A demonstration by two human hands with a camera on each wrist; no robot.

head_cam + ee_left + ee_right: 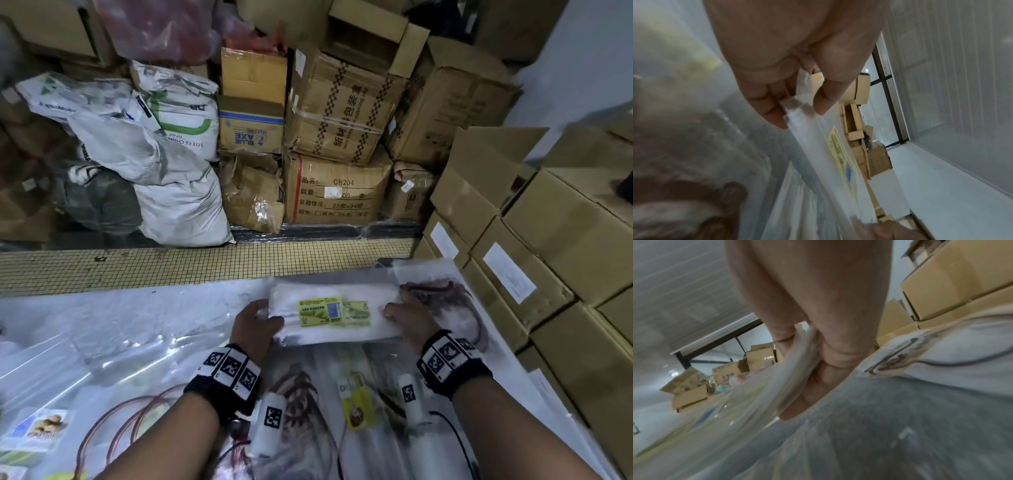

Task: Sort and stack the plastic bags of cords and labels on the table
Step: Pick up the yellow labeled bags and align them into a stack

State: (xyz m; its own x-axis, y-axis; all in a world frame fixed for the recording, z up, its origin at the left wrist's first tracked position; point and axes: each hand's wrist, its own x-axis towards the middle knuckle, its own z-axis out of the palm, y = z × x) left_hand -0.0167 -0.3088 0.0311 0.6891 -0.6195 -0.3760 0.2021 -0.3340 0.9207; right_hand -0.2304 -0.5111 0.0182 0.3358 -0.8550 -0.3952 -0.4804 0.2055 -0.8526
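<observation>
I count two green-yellow labels [320, 311] on the one stack of bags [335, 315] between my two hands. Two more bags with dark cords lie on the desk [102, 329], one at the right [455, 301], one nearer me [301, 394].

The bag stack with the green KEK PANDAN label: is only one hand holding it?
No, the left hand grips one end of the bag stack and the right hand grips the other.

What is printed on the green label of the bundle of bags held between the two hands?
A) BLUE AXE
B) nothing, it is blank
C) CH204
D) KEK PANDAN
D: the green label on the bundle of bags, held by the left hand and right hand, reads KEK PANDAN.
</observation>
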